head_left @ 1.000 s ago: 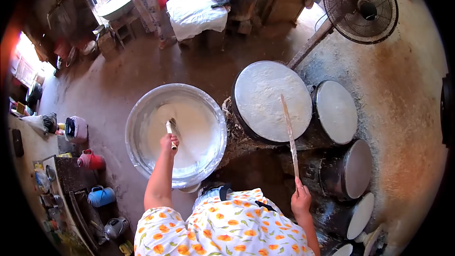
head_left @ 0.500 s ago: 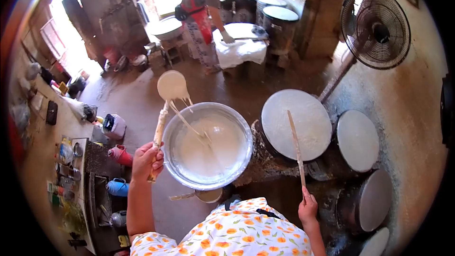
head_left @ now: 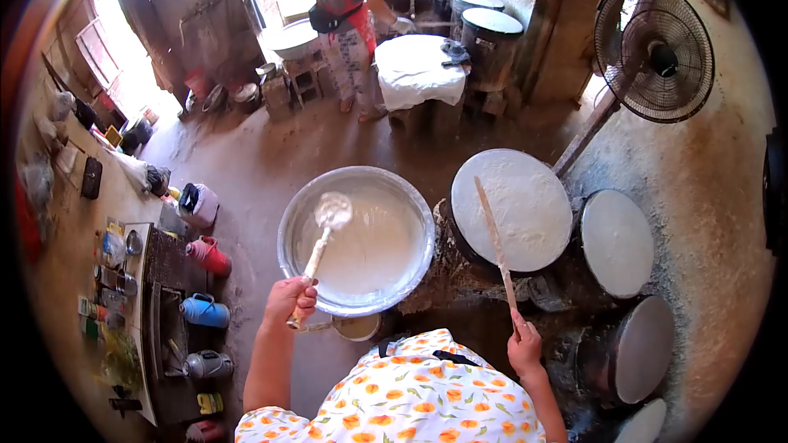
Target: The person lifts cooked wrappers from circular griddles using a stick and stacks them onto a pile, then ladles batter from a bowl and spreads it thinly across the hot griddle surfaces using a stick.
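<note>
My left hand [head_left: 290,300] is closed around the light handle of a ladle [head_left: 333,210]. The batter-coated ladle head is over a wide metal basin [head_left: 287,234] of pale, creamy batter [head_left: 377,238]; whether it touches the batter I cannot tell. In my right hand [head_left: 524,345] is a long, flat wooden stick [head_left: 494,234], held by its lower end. Its far tip lies over or on a round, white-topped steamer [head_left: 525,213] to the right of the basin. Beneath the basin's near rim sits a smaller pot [head_left: 358,328], partly hidden.
Several more round-topped drums, such as one [head_left: 618,242], line the right wall below a fan [head_left: 655,51]. At the back, a person in a red apron [head_left: 341,16] stands by a cloth-covered table [head_left: 421,74]. Flasks [head_left: 205,310] stand on the left beside a counter [head_left: 135,279].
The ladle has come from beyond the basin's left rim, trailing batter, to over the basin. The stick's tip has shifted left. The person at the back has moved left and straightened.
</note>
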A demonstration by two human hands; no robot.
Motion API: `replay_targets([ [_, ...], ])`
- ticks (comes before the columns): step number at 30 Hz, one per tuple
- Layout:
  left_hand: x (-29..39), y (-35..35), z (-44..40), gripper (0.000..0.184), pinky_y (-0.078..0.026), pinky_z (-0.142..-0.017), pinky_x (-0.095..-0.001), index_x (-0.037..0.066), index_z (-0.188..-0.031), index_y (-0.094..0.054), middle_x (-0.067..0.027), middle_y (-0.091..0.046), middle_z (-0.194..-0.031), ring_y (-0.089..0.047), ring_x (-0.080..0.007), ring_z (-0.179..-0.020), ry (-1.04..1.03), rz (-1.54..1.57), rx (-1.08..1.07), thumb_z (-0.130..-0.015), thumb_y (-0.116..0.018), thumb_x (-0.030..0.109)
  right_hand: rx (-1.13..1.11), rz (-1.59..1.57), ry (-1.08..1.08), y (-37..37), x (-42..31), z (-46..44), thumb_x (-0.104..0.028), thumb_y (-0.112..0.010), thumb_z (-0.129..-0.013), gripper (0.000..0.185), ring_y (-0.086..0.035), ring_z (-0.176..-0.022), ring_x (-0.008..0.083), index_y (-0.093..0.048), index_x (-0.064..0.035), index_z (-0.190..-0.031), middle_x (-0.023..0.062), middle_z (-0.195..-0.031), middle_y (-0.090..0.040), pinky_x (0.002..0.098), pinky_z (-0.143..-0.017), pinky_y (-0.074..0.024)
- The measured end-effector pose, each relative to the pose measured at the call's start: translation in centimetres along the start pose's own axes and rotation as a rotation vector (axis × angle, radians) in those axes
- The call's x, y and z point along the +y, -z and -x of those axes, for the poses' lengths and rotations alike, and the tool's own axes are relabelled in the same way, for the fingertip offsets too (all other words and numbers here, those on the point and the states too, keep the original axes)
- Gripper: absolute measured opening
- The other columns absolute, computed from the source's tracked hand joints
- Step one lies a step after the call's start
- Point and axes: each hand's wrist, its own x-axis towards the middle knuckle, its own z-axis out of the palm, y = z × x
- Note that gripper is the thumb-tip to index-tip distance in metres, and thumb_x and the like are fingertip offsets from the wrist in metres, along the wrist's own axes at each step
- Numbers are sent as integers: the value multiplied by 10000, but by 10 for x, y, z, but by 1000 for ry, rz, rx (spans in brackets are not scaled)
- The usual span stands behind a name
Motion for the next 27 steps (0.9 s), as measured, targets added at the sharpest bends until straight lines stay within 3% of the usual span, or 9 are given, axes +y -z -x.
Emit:
replay_targets([
  [2, 10, -7, 28, 247, -348, -368, -188, -62, -1094, -499, -32, -466, -680, -392, -47, -446, -83, 53, -151, -932, -461, 120, -15, -28, -34, 3, -1, -2, 86, -528, -698, 584, -538, -662, 332, -582, -164, -1223, 138, -749, -535, 402, -591, -461],
  [6, 9, -11, 21, 208, -348, -369, -205, -38, -1045, -511, -50, -508, -681, -411, -62, -446, -187, -69, -65, -925, -490, 131, -11, -39, -29, 5, -2, -7, 63, -524, -663, 555, -550, -655, 311, -610, -125, -1178, 133, -776, -563, 376, -594, -473],
  [10, 8, -24, -19, 133, -346, -366, -207, -21, -967, -516, -49, -500, -661, -407, -61, -441, -88, -158, 75, -905, -475, 89, 2, -93, 1, 2, -6, -11, 28, -542, -670, 528, -546, -641, 307, -606, -119, -1173, 137, -752, -549, 379, -593, -471],
  [15, 34, -75, -21, 158, -330, -356, -195, -38, -993, -519, -44, -476, -651, -387, -57, -428, 30, -210, -68, -896, -485, 82, 127, -97, -86, -1, -19, -9, 2, -546, -692, 494, -609, -753, 309, -575, -49, -1183, 157, -838, -612, 359, -665, -504],
  [17, 50, -97, -17, 161, -320, -352, -194, -34, -997, -532, -44, -485, -653, -388, -60, -420, 4, -160, -256, -903, -477, 86, 112, -181, -255, -2, -15, -1, -12, -553, -704, 440, -630, -778, 307, -572, -11, -1144, 161, -862, -634, 360, -698, -515],
  [19, 50, -114, -31, 137, -316, -347, -202, -16, -957, -540, -43, -491, -644, -384, -61, -408, -16, -287, -245, -913, -467, 92, 81, -191, -363, 7, -19, 8, -26, -564, -723, 417, -641, -721, 241, -553, -11, -1140, 117, -795, -641, 346, -641, -520],
  [21, 45, -141, -47, 117, -313, -344, -207, 5, -911, -535, -39, -493, -630, -382, -62, -400, -114, -680, -233, -914, -465, 99, -126, -560, -918, 18, -24, 12, -4, -549, -747, 399, -640, -702, 167, -531, -11, -1145, 66, -730, -629, 303, -572, -506],
  [25, 44, -214, -62, 106, -303, -341, -214, 17, -884, -523, -23, -477, -617, -391, -65, -406, 53, -640, -357, -904, -471, 107, 76, -722, -897, 29, -25, 33, 52, -524, -751, 490, -590, -653, 110, -491, -25, -1234, 21, -713, -576, 239, -550, -466],
  [27, 24, -256, -54, 104, -303, -341, -214, 16, -890, -525, -20, -473, -620, -394, -65, -410, 43, -706, -454, -903, -471, 104, 287, -575, -616, 41, -20, 46, 81, -484, -755, 584, -533, -629, 118, -480, -106, -1308, 28, -744, -548, 241, -560, -458],
])
